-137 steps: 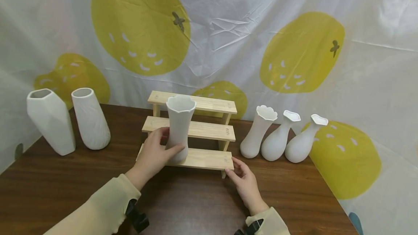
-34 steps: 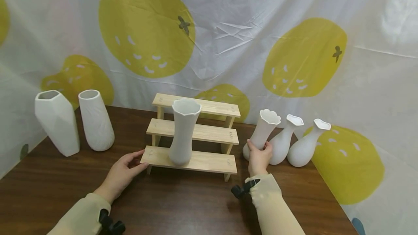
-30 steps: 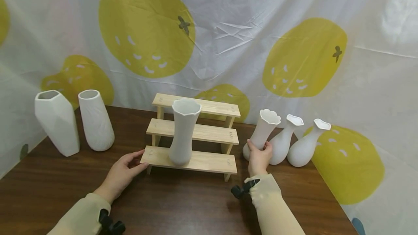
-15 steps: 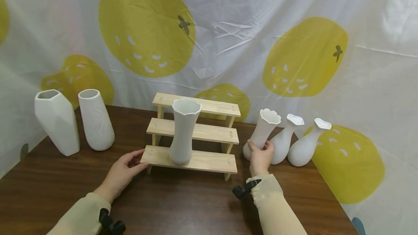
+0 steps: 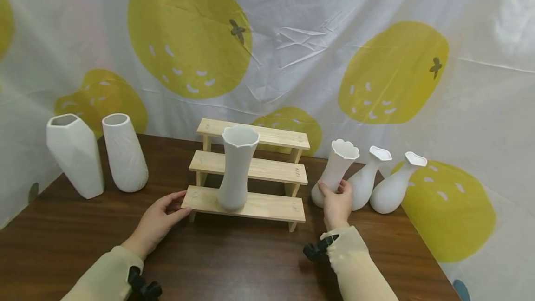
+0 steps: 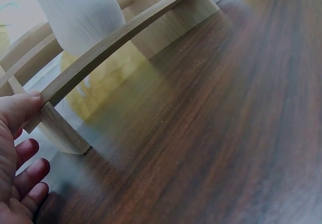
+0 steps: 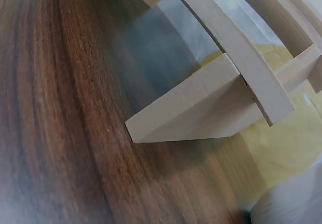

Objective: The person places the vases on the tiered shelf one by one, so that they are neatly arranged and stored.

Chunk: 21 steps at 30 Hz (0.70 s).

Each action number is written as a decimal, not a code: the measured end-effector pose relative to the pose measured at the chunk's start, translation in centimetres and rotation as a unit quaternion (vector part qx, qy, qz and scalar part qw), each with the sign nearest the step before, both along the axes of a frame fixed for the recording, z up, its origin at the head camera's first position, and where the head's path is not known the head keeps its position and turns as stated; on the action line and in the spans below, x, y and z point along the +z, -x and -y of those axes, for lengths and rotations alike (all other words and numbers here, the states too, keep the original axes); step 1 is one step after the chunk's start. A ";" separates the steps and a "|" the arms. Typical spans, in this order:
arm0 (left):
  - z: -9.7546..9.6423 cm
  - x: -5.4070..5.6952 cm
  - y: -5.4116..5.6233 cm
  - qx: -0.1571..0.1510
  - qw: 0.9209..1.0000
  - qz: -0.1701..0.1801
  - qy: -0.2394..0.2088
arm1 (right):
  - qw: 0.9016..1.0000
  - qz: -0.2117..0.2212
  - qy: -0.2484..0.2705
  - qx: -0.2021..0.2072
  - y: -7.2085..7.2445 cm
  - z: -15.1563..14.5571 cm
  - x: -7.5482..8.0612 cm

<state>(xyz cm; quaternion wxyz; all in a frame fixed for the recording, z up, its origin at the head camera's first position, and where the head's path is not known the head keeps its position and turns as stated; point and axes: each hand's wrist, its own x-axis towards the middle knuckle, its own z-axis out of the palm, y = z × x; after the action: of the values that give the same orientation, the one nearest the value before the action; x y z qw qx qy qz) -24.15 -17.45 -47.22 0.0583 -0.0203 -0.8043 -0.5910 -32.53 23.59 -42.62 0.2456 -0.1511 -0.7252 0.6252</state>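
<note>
My left hand (image 5: 156, 222) pinches the left end of the bottom step of a three-step wooden display stand (image 5: 271, 206), thumb (image 6: 22, 105) on its edge. On that step stands a white vase with a scalloped rim (image 5: 235, 175), upright and left of the middle. Over on the right, my right hand (image 5: 337, 203) grips a second scalloped white vase (image 5: 339, 164) around its lower body. That vase stands at the stand's right side. The right wrist view shows the stand's leg (image 7: 186, 103) and a sliver of white vase (image 7: 292, 199), but no fingers.
Two narrow-necked white vases (image 5: 364, 182) (image 5: 388, 189) stand just right of my right hand. At the far left are a faceted white vase (image 5: 77, 157) and a rounded, textured one (image 5: 125, 157). A fruit-print curtain (image 5: 292, 59) hangs behind the brown table (image 5: 234, 264).
Since the oldest frame, my left hand has released the vase on the bottom step and moved to the stand's left end. My right hand has left the stand's right end for the other scalloped vase.
</note>
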 end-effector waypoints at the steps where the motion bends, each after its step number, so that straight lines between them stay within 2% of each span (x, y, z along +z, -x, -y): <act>1: 0.0 0.0 0.0 0.000 1.000 0.001 0.000 | 1.000 0.000 -0.001 0.001 -0.1 0.0 0.1; 12: 0.0 0.1 0.0 0.003 1.000 0.001 0.004 | 0.999 0.004 -0.008 0.031 -1.6 -0.4 1.7; 21: -0.1 0.3 0.0 0.005 1.000 0.001 0.010 | 0.999 0.008 -0.040 0.035 -3.0 -0.7 2.7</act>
<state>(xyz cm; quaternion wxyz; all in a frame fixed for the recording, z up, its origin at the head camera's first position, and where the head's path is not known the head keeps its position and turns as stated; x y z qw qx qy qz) -24.11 -17.39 -46.96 0.0604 -0.0160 -0.8106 -0.5822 -29.57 24.28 -39.88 0.2233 -0.1207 -0.7563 0.6030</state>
